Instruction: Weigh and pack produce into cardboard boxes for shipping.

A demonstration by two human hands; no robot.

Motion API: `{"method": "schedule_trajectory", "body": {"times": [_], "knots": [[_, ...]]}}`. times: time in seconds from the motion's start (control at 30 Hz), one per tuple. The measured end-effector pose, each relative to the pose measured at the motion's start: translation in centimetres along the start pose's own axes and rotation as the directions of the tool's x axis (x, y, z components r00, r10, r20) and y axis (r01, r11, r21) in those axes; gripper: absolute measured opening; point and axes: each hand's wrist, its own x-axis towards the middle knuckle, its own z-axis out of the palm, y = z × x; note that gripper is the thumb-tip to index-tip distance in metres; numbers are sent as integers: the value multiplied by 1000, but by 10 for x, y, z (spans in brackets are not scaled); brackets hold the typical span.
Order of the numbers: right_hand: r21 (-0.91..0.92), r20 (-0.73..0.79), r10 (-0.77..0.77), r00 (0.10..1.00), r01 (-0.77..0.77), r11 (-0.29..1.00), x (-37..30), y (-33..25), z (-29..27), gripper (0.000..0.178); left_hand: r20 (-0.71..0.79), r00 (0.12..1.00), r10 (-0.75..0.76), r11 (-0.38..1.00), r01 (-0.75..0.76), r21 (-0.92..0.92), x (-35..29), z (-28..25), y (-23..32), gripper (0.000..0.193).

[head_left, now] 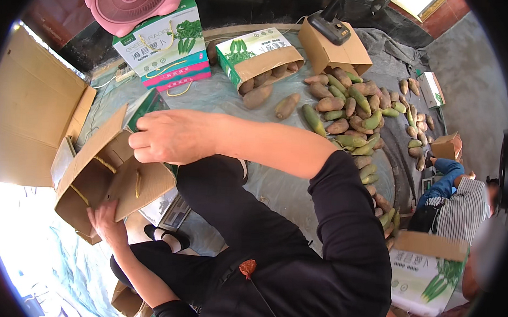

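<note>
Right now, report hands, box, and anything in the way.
Left hand gripping cardboard box, lower edge. Right hand at upper side, grip unclear. Box open, tilted. Rope handles inside opening.

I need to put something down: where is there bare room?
The plastic sheet looks free between the right forearm and the black trouser leg. Grey floor shows bare to the right of the small white box. It is crowded at the vegetable pile and around the held carton.

"What is this place, a shop?"

"More a makeshift packing room for vegetables: see the heap of green and brown produce (358, 99), the plastic floor sheeting (220, 92), cardboard cartons (156, 182) all about, bare concrete (473, 72) beyond."
</note>
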Motion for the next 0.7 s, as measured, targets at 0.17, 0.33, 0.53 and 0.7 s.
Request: {"method": "schedule_trajectory", "body": {"times": [0.17, 0.33, 0.53, 0.7], "knots": [[97, -286, 214, 934, -194, 976, -7, 8, 27, 20, 156, 987, -46, 941, 95, -324, -10, 14, 8, 28], [563, -226, 802, 553, -598, 570, -80, -5, 60, 27, 363, 923, -131, 956, 214, -199, -14, 20, 11, 21], [285, 281, 940, 192, -952, 109, -240, -69, 117, 22, 557, 818, -144, 942, 286, -175, -11, 37, 29, 20], [98, 513, 858, -30, -991, -94, -298, -120, 130, 22, 599, 793, -115, 922, 309, -232, -16, 42, 44, 23]]}}
